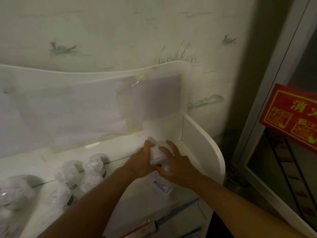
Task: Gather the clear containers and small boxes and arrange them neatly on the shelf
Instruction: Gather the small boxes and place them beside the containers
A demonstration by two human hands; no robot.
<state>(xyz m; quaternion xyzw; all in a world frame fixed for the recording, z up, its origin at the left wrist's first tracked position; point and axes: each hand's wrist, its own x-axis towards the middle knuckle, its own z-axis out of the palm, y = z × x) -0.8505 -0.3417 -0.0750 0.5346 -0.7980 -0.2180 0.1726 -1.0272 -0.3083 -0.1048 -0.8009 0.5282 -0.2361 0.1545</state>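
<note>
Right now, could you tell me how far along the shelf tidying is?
Partly done. Several clear containers already stand grouped at the shelf's left. In hand: the left hand and right hand together hold another clear container near the right end. Left: placing it; a small box lies below the hands.

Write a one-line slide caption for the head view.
Both hands, left hand and right hand, hold a clear container at the white shelf's right end.
</note>
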